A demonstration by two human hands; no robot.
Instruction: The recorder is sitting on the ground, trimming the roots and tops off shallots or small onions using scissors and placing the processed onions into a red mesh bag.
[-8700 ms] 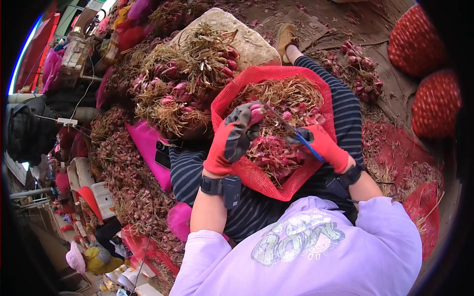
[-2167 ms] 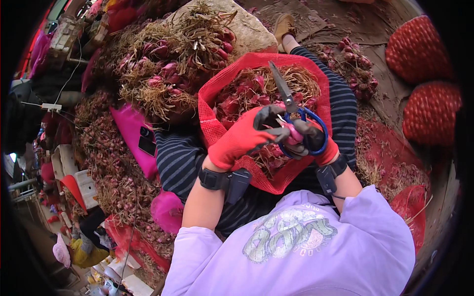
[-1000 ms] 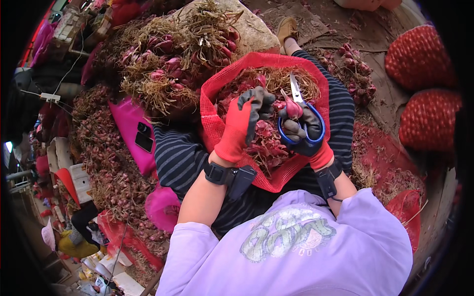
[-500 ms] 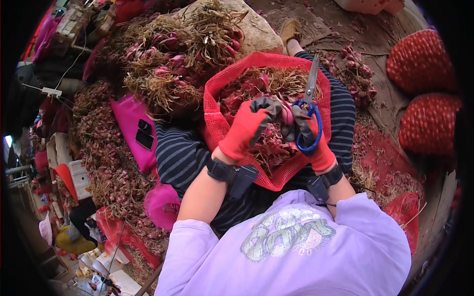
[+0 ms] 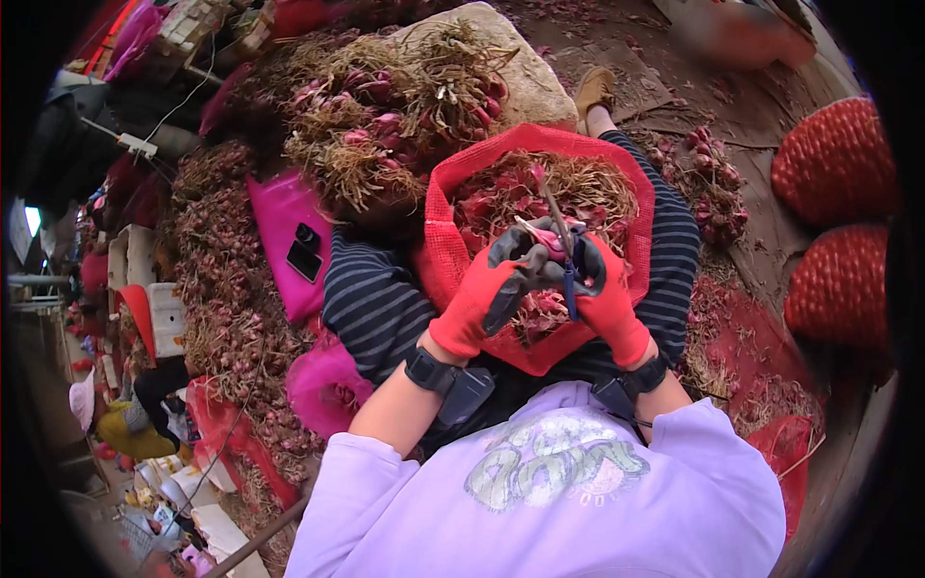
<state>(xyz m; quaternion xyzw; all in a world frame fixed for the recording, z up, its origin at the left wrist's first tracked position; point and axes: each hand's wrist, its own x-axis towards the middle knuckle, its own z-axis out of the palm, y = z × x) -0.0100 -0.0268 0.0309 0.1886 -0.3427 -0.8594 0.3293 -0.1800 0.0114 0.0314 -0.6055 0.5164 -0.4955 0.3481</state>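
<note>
Together, two gloved hands, left hand (image 5: 491, 289) and right hand (image 5: 607, 294), grip one shallot (image 5: 547, 239) and one pair of scissors (image 5: 562, 241).

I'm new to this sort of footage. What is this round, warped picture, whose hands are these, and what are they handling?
It comes from a fisheye camera on a person's head, looking down, so edges bend. Both hands wear red gloves with dark fingertips. The left hand pinches a small pink shallot bulb. The right hand has blue-handled scissors in its grip, blades pointing away. On the lap sits a red mesh sack of shallots and dry roots. Untrimmed shallot bunches lie beyond; two full red mesh sacks stand at right.
</note>
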